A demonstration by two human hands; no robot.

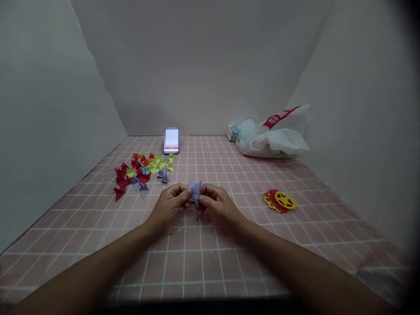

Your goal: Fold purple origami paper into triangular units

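Between my hands is a small folded piece of purple origami paper [194,189], with a pointed corner sticking up. My left hand [172,200] pinches its left side between thumb and fingers. On the right side, my right hand [216,202] pinches it the same way. Beyond my left hand lies a loose pile of folded paper cranes: red ones [122,181], yellow-green ones [154,166], orange ones [144,160] and a few purple ones [143,190]. The fingertips behind the paper are partly hidden.
A lit phone [172,141] stands upright at the back. To the back right lies a white plastic bag [272,142] beside a small patterned box [232,133]. Red and yellow gear-shaped pieces [284,201] are stacked at right on the pink checked tablecloth [197,267]. White walls enclose three sides.
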